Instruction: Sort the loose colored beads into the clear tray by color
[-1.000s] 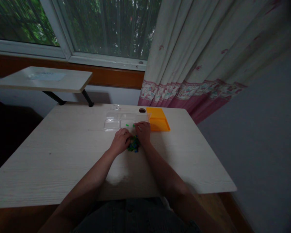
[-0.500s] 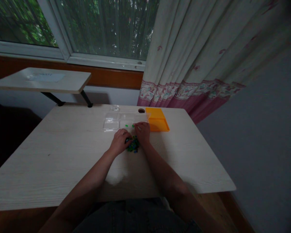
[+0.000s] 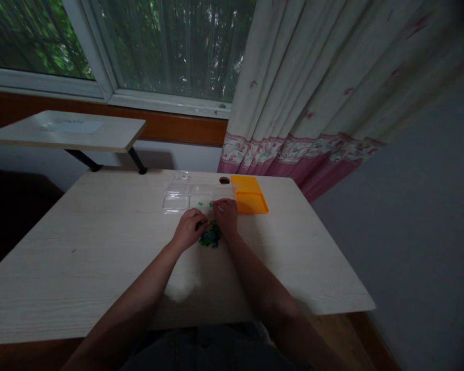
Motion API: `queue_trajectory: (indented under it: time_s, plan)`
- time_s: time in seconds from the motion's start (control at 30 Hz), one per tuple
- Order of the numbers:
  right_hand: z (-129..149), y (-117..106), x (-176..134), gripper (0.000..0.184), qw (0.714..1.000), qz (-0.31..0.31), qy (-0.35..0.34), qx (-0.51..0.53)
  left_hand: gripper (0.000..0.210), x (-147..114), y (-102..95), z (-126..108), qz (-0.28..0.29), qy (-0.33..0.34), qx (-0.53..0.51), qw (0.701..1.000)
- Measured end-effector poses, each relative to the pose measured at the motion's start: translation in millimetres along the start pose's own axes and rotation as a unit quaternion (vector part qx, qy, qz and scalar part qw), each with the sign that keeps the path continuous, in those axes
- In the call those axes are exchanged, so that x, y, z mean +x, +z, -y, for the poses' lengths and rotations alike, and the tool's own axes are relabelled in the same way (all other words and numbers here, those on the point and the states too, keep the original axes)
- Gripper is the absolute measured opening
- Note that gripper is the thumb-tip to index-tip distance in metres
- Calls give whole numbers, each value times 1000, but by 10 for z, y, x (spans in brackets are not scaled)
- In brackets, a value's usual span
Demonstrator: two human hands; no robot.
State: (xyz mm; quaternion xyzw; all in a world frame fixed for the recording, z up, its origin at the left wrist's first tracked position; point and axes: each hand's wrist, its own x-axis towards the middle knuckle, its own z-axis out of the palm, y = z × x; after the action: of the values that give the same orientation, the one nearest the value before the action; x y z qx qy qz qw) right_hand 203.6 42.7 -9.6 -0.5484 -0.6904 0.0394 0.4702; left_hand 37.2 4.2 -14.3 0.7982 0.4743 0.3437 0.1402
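A small pile of green, blue and yellow plastic pieces (image 3: 210,237) lies on the table in front of me. My left hand (image 3: 189,226) is at the pile's left edge, its fingers curled together; a dark bit shows between them, too small to name. Just beyond the pile, my right hand (image 3: 227,215) has thumb and fingers pinched at the near edge of a clear divided plastic tray (image 3: 177,201). One small green piece (image 3: 211,204) is right at its fingertips; whether it is gripped is unclear. Another green piece (image 3: 200,204) lies in the tray's middle compartment.
An orange tray (image 3: 252,203) stands right of the clear one. Behind are a small clear plastic item (image 3: 182,175) and a round cable hole (image 3: 225,180). A raised shelf (image 3: 112,135) is at the back left; a curtain (image 3: 278,129) hangs behind the table.
My left hand has drawn slightly away from the pile, uncovering more of it. My right hand stays pinched at the tray's edge. The whole view has shifted a little.
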Motion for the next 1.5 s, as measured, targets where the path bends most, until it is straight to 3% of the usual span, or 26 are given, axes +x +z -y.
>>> queue_trajectory:
  time_s: [0.13,0.23,0.37,0.53,0.7,1.0,1.27,1.5]
  plan:
    - [-2,-1,-10,14,1000,-3,-5,8,16,21,-18,23,-25,-14,-58,998]
    - [4,0,-16,13,1000,-5,-13,14,18,24,-17,32,-49,-68,-117,990]
    - [30,-11,-21,14,999,14,-36,23,24,14,8,34,-67,-150,-238,957]
    - [77,-51,-47,16,993,60,-77,60,28,24,6,48,-69,-186,-333,922]
    - [121,-85,-85,21,986,112,-98,75,35,39,-25,70,-87,-212,-318,920]
    - [124,-94,-87,26,976,128,-151,91,31,27,-43,16,-97,-200,-359,907]
    - [123,-89,-54,9,976,168,-111,85,27,21,-29,46,-94,-201,-356,908]
    - [86,-62,-63,7,982,132,-91,105,28,15,-73,36,-103,-190,-287,933]
